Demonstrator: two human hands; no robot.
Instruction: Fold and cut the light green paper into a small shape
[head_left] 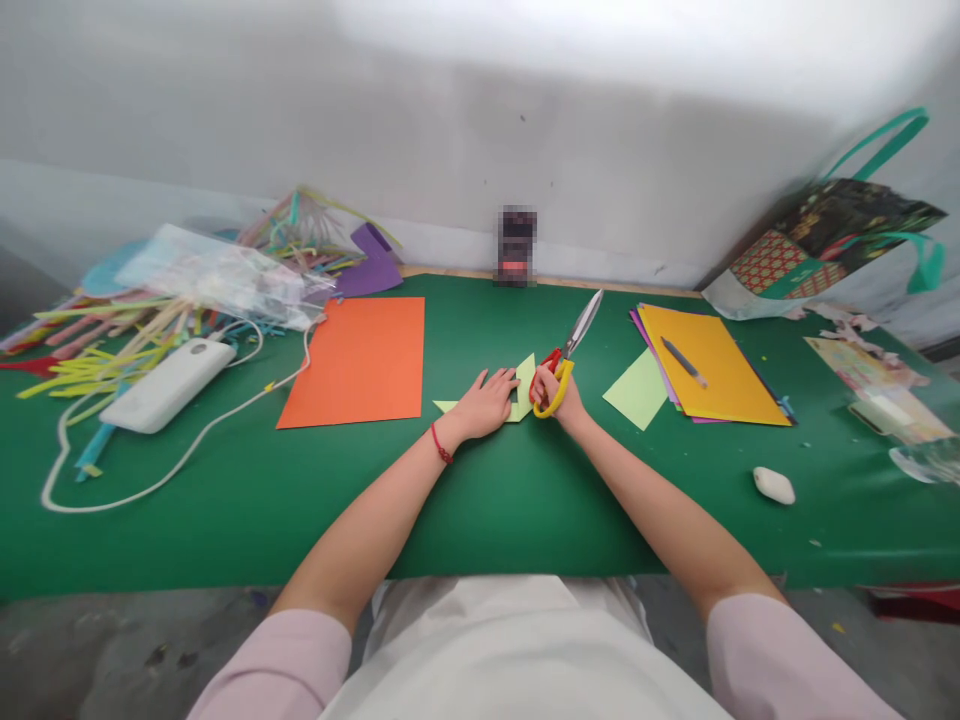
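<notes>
My left hand (487, 402) lies flat with fingers stretched out on a folded light green paper (523, 385) in the middle of the green table (480, 500). A red cord circles that wrist. My right hand (559, 398) is closed round the yellow and red handles of a pair of scissors (574, 340). The silver blades point up and away to the right, just beside the paper's right edge.
An orange sheet (360, 360) lies left of my hands. A white power bank (169, 385) with a cable sits by a heap of coloured paper strips (97, 340) and a plastic bag. On the right are a yellow sheet stack (712, 365) with a pen, a pale green piece (637, 390), a white eraser (774, 485) and a patterned bag (825, 240).
</notes>
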